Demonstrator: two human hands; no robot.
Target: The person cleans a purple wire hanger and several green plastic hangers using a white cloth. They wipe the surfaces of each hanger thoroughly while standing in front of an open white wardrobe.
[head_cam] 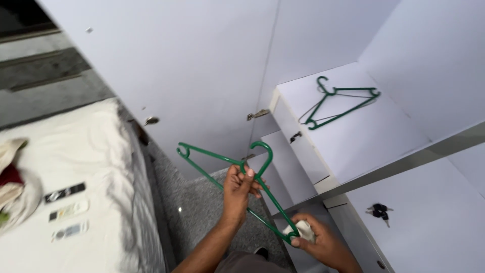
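My left hand (240, 188) grips a green plastic hanger (222, 159) near its hook, holding it up over the grey floor. My right hand (316, 241) pinches the hanger's lower end together with a small white cloth (301, 230). A second green hanger (341, 101) lies flat on a white wardrobe shelf (364, 136) at the upper right, apart from both hands.
An open white wardrobe door (192, 65) stands ahead. A bunch of dark keys (379, 211) hangs in a lower door at the right. A white bed (91, 202) on the left carries three remote controls (68, 210) and bunched clothes (12, 182). Grey speckled floor (202, 212) lies between.
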